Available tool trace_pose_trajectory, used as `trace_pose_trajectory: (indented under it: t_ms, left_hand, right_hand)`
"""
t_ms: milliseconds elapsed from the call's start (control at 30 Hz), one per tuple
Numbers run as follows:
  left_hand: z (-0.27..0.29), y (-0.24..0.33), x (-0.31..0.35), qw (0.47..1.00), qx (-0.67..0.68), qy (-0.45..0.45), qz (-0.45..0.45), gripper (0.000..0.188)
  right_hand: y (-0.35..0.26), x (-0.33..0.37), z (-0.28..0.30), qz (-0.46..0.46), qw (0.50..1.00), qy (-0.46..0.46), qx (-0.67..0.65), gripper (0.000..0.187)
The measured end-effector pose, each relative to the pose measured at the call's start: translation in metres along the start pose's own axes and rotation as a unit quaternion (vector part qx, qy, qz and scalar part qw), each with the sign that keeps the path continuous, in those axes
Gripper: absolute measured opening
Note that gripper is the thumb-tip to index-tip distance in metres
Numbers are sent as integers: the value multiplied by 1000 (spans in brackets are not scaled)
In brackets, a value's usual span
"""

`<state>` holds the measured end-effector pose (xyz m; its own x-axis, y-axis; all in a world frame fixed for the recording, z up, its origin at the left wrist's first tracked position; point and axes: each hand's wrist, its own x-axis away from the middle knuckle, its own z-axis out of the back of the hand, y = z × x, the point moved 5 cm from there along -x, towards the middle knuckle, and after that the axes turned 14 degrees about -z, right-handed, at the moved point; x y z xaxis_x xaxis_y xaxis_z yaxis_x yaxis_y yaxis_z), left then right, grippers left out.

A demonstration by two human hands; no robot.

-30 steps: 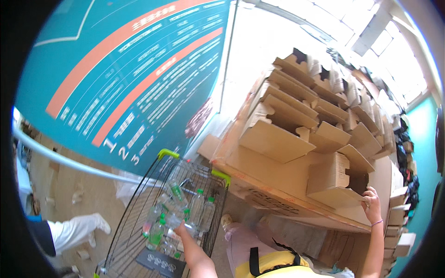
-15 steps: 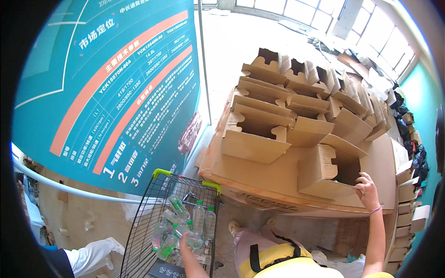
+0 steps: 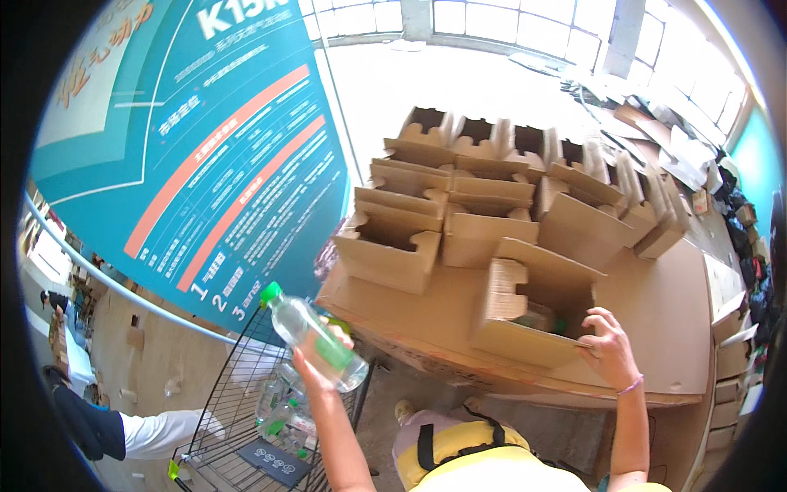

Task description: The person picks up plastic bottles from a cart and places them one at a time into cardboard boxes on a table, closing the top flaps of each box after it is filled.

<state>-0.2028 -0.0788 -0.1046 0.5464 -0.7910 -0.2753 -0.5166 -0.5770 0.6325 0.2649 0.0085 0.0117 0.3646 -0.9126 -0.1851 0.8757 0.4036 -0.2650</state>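
My left hand [image 3: 321, 361] is wrapped round a clear plastic bottle [image 3: 305, 324] with a green cap, holding it tilted above a black wire shopping cart [image 3: 221, 426]. Inside the cart lie several more clear bottles [image 3: 283, 414] with green caps. With my right hand [image 3: 607, 344] I grip the near right edge of an open cardboard box [image 3: 525, 328]. At least one bottle shows dimly inside that box. It stands near the front of a large cardboard surface [image 3: 656, 328].
Several open cardboard boxes [image 3: 492, 197] stand in rows behind. A tall teal printed banner [image 3: 238, 180] rises at the left. Another person in white trousers [image 3: 160, 435] is at the lower left. Bags and cartons [image 3: 738, 238] line the right wall.
My left hand has lifted a bottle up out of the cart. My right hand stays on the box edge. The whole view has shifted.
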Motion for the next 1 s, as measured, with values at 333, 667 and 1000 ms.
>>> trace_pose_trajectory:
  t_ms: [333,667,1000]
  left_hand:
    - [-316,-121,-24,910,-140,-387,45,72]
    - [-308,-266,26,334,-525,-770,144,78]
    - [-299,-262,30,335,-448,-807,189,43]
  right_hand:
    - [32,19,-3,4,989,63,-136,15]
    - [45,23,-7,-30,974,104,-198,13]
    - [46,22,-8,-7,967,89,-239,27]
